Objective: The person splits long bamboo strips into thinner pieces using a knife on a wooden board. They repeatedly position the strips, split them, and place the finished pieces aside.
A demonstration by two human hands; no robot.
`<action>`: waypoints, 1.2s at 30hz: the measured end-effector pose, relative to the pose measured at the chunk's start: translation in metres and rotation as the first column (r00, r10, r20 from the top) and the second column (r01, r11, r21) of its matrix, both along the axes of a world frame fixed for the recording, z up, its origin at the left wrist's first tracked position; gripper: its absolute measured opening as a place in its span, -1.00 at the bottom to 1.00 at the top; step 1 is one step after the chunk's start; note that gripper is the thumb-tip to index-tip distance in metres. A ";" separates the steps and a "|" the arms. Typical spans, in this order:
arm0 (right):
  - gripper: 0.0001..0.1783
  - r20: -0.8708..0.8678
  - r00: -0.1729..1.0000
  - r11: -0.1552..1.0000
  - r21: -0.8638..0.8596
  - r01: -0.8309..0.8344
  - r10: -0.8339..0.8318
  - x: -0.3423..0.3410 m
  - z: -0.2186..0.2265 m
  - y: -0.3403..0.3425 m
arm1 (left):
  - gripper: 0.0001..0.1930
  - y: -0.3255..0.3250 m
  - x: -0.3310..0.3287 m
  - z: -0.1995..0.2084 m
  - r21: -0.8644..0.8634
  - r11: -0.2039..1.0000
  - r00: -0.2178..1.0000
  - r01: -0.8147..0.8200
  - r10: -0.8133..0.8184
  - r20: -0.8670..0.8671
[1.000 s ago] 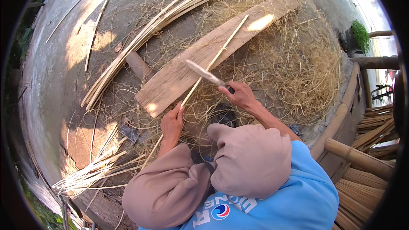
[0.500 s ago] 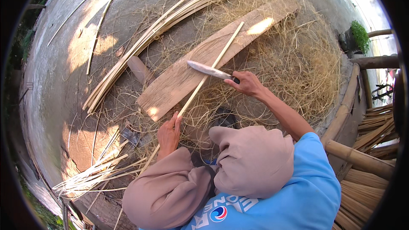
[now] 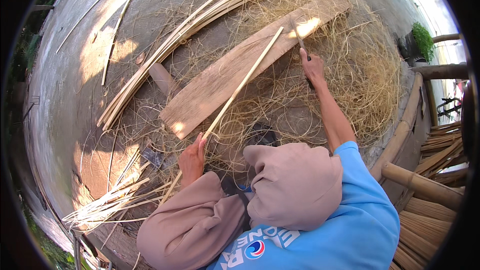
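A long pale bamboo strip (image 3: 245, 81) slants across a weathered wooden plank (image 3: 225, 64), its far end resting over the board. My left hand (image 3: 192, 159) is closed around the strip's near part, just off the plank's lower end. In my right hand (image 3: 313, 69) is a knife (image 3: 298, 33) with a dark handle. Its blade points away from me, over the sunlit far part of the plank, apart from the strip. My right fingers are wrapped round the handle.
Curly shavings (image 3: 350, 70) heap right of the plank. A bundle of long strips (image 3: 200, 19) curves along its far left, near a short round post (image 3: 162, 79). Shorter strips (image 3: 112, 204) lie at lower left. Bamboo poles (image 3: 422, 187) and stacked strips (image 3: 430, 225) stand at right.
My right hand has swung the knife away from the strip, forward and to the right, and the blade has turned to point away. My left hand has shifted slightly back with the strip.
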State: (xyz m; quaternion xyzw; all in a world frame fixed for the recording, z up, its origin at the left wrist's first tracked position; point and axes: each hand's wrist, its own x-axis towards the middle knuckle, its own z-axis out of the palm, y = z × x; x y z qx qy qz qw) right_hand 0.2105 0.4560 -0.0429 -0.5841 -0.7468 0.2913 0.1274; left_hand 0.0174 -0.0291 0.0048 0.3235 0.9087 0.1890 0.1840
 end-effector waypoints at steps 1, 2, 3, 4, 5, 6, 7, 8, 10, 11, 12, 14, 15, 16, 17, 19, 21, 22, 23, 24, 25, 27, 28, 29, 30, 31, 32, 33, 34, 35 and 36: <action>-0.20 -0.056 0.998 0.999 -0.034 -0.002 0.000 0.001 0.001 -0.005 | -0.61 0.000 0.001 0.000 -0.017 1.000 1.000 -0.002 0.003 0.004; -0.19 -0.116 0.993 0.998 -0.062 -0.005 -0.002 -0.006 0.005 -0.010 | -0.62 0.002 -0.001 0.000 -0.027 1.000 1.000 -0.005 0.005 0.002; -0.18 -0.175 0.984 0.996 -0.088 -0.008 -0.007 -0.014 0.009 -0.018 | -0.61 0.004 -0.001 0.000 -0.029 0.999 0.998 -0.031 0.032 0.051; -0.21 -0.132 0.983 0.991 -0.029 -0.132 0.128 -0.017 0.001 -0.036 | -0.61 0.006 0.000 0.000 -0.032 0.998 0.993 -0.062 0.065 0.098; -0.26 -0.138 0.950 0.956 -0.051 -0.289 0.280 -0.031 0.012 -0.077 | -0.60 -0.001 0.001 -0.001 -0.054 0.993 0.983 -0.108 0.115 0.143; -0.28 -0.150 0.908 0.910 -0.083 -0.406 0.391 -0.032 0.012 -0.114 | -0.59 -0.005 0.001 -0.006 0.015 0.993 0.984 -0.116 0.112 0.142; -0.31 -0.162 0.851 0.848 -0.110 -0.519 0.500 -0.029 0.011 -0.148 | -0.59 -0.011 0.001 -0.017 0.089 0.988 0.983 -0.127 0.114 0.142; -0.32 -0.166 0.786 0.801 0.042 -0.597 0.595 -0.019 0.005 -0.180 | -0.58 -0.012 -0.001 -0.025 0.166 0.977 0.984 -0.134 0.111 0.140; -0.33 -0.146 0.761 0.774 0.167 -0.611 0.632 -0.014 -0.005 -0.193 | -0.59 -0.009 -0.003 -0.025 0.131 0.982 0.967 -0.137 0.104 0.233; -0.33 -0.136 0.806 0.817 0.137 -0.561 0.576 -0.011 -0.009 -0.178 | -0.59 -0.013 -0.002 -0.024 0.103 0.985 0.954 -0.136 0.102 0.281; -0.34 -0.120 0.846 0.854 0.119 -0.507 0.519 -0.011 -0.010 -0.153 | -0.59 -0.017 -0.001 -0.025 0.086 0.985 0.953 -0.150 0.121 0.277; -0.24 0.043 0.956 0.956 -0.029 -0.290 0.291 -0.012 0.006 -0.066 | -0.60 -0.014 -0.003 -0.026 0.084 0.984 0.954 -0.157 0.129 0.270; -0.22 0.111 0.974 0.974 0.091 -0.208 0.198 0.002 0.005 -0.023 | -0.60 -0.010 -0.003 -0.024 0.084 0.986 0.955 -0.146 0.118 0.272; -0.20 0.165 0.979 0.964 0.218 -0.151 0.116 0.001 0.014 0.002 | -0.60 -0.006 -0.003 -0.017 0.091 0.985 0.954 -0.149 0.119 0.274; -0.20 0.071 0.995 0.986 0.147 -0.080 0.070 0.002 0.015 0.010 | -0.60 -0.002 -0.003 -0.013 0.098 0.984 0.954 -0.149 0.117 0.276; -0.20 -0.112 0.993 0.999 -0.029 0.038 -0.041 -0.002 0.015 0.016 | -0.60 -0.006 0.003 -0.025 0.128 0.982 0.972 -0.139 0.110 0.208; -0.21 -0.030 0.973 0.968 -0.102 -0.231 0.229 -0.022 0.030 -0.050 | -0.61 -0.014 0.004 -0.027 0.090 0.987 0.977 -0.136 0.118 0.177; -0.24 0.007 0.920 0.912 -0.137 -0.387 0.391 -0.023 0.033 -0.092 | -0.62 -0.013 0.004 -0.019 0.059 0.989 0.976 -0.139 0.127 0.180; -0.26 0.039 0.839 0.831 -0.172 -0.529 0.542 -0.018 0.036 -0.129 | -0.62 -0.010 0.003 -0.015 0.033 0.989 0.974 -0.141 0.133 0.183; -0.32 0.010 0.775 0.774 -0.057 -0.631 0.632 -0.007 0.034 -0.163 | -0.63 -0.012 0.001 -0.016 0.048 0.991 0.982 -0.123 0.115 0.150; -0.38 -0.004 0.703 0.702 0.060 -0.710 0.711 0.004 0.031 -0.184 | -0.63 -0.013 0.003 -0.015 0.062 0.993 0.989 -0.098 0.090 0.120; -0.40 0.030 0.741 0.738 0.066 -0.671 0.671 0.001 0.023 -0.157 | -0.64 -0.016 0.007 -0.014 0.088 0.993 0.994 -0.078 0.071 0.078; -0.41 0.051 0.761 0.757 0.075 -0.649 0.647 0.000 0.021 -0.139 | -0.64 -0.010 0.009 -0.010 0.111 0.991 0.995 -0.077 0.070 0.066; -0.38 0.071 0.759 0.744 0.157 -0.649 0.647 -0.001 0.011 -0.122 | -0.64 0.002 0.005 -0.009 0.151 0.986 0.997 -0.069 0.062 0.050; -0.31 0.100 0.819 0.811 0.116 -0.573 0.565 -0.004 0.011 -0.106 | -0.64 0.006 0.003 -0.010 0.135 0.988 0.996 -0.071 0.063 0.066; -0.24 0.124 0.867 0.866 0.082 -0.494 0.483 -0.010 0.015 -0.083 | -0.64 0.013 0.002 -0.007 0.117 0.990 0.995 -0.079 0.071 0.074; -0.21 0.122 0.902 0.903 0.073 -0.424 0.414 -0.009 0.018 -0.058 | -0.64 0.016 -0.004 -0.002 0.098 0.991 0.994 -0.089 0.082 0.070; -0.19 0.118 0.934 0.936 0.066 -0.345 0.336 -0.007 0.019 -0.032 | -0.64 0.015 -0.010 0.004 0.067 0.995 0.996 -0.078 0.075 0.042; -0.18 0.095 0.968 0.967 0.080 -0.240 0.232 -0.001 0.017 -0.010 | -0.64 0.012 -0.004 0.008 0.035 0.997 0.997 -0.066 0.065 0.034; -0.17 0.071 0.990 0.987 0.095 -0.129 0.123 0.006 0.014 0.009 | -0.64 0.009 0.002 0.010 0.005 0.999 0.998 -0.051 0.051 0.028; -0.17 0.037 0.999 0.995 0.096 -0.035 0.031 -0.006 0.027 0.008 | -0.64 0.001 0.005 0.007 -0.002 0.998 0.998 -0.065 0.065 0.021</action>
